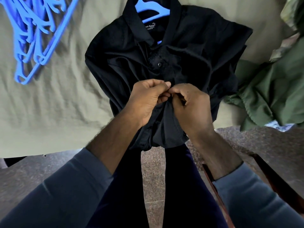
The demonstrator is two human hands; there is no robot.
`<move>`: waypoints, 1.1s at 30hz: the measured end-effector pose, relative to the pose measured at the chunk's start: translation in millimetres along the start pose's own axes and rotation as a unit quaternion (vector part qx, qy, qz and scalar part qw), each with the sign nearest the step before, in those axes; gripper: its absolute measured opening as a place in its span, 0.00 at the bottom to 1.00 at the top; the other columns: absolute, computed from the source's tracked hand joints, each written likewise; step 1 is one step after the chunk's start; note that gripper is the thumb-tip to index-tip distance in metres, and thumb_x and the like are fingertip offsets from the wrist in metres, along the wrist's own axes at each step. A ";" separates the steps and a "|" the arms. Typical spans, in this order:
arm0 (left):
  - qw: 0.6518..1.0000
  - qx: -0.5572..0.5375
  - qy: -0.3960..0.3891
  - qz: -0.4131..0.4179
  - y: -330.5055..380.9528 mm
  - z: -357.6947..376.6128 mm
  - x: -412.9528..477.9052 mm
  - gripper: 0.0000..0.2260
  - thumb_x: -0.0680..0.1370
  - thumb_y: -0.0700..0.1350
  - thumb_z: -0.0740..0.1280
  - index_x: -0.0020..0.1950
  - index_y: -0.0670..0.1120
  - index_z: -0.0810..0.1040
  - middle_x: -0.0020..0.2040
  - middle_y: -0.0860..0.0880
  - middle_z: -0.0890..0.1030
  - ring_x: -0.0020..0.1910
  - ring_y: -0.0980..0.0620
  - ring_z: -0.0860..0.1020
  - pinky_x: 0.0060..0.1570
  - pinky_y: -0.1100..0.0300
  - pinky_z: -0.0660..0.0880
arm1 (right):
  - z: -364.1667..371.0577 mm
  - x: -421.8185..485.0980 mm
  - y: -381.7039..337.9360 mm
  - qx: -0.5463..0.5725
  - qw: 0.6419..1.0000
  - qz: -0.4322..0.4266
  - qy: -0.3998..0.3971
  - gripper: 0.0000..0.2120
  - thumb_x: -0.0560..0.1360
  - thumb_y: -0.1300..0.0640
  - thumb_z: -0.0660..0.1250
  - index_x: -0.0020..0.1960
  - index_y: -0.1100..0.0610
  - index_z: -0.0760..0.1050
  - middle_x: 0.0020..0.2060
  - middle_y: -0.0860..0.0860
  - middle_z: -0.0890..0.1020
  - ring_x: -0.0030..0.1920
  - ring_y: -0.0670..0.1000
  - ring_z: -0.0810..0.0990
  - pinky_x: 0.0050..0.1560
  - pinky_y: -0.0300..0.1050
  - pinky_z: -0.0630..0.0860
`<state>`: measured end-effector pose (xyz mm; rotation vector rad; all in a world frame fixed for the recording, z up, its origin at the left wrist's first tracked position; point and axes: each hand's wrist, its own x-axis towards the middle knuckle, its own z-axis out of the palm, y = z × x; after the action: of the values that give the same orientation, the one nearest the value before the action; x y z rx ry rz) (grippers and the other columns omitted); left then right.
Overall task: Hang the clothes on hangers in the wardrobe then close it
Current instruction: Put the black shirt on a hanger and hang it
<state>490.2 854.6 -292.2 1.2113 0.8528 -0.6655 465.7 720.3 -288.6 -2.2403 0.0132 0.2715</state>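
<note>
Left hand (148, 99), right hand (190, 104) both pinch black shirt (125, 51) placket; blue hanger (153, 10) inside collar.

The black shirt (125, 51) hides most of the blue hanger (148, 6), its hook cut off.

Mid-bed (57, 104): shirt (125, 66), collar at the far end, hem hanging over the near edge. Inside the collar: hanger (153, 9). Far left on the bed, well apart from the shirt: heap of spare hangers (32, 38). Right of the shirt, touching its side: crumpled garment (271, 89). On the shirt's front, toward the hem: left hand (148, 99) and right hand (190, 106), side by side, fingertips meeting, pinching the placket. Below the bed's near edge: floor (153, 163).
</note>
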 end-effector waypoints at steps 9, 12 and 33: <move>0.996 0.080 0.000 0.029 -0.5 2.1 8.9 0.04 0.76 0.37 0.71 0.42 0.40 0.79 0.38 0.45 0.80 0.38 0.53 0.80 0.43 0.62 0.78 | 5.2 -5.2 1.5 0.170 0.970 0.168 0.034 0.09 0.78 0.62 0.69 0.57 0.60 0.80 0.47 0.50 0.85 0.48 0.44 0.84 0.52 0.41 0.81; 0.995 0.084 -0.023 0.040 -5.1 -1.7 9.4 0.04 0.77 0.36 0.70 0.43 0.41 0.79 0.35 0.49 0.80 0.37 0.55 0.79 0.43 0.62 0.78 | 2.2 6.8 3.6 0.223 0.941 0.251 0.033 0.05 0.77 0.61 0.71 0.53 0.56 0.81 0.43 0.50 0.85 0.45 0.47 0.85 0.49 0.46 0.83; 0.996 0.050 0.022 0.073 -10.0 -1.6 15.3 0.08 0.77 0.34 0.69 0.55 0.34 0.77 0.38 0.44 0.78 0.33 0.56 0.76 0.38 0.64 0.75 | -1.8 25.1 2.9 0.345 0.879 0.326 -0.056 0.05 0.76 0.63 0.67 0.43 0.56 0.79 0.34 0.49 0.82 0.36 0.46 0.80 0.39 0.40 0.77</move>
<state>489.9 853.8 -310.5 1.3693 0.7660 -0.5695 490.3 719.1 -294.8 -1.4375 0.7059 0.6432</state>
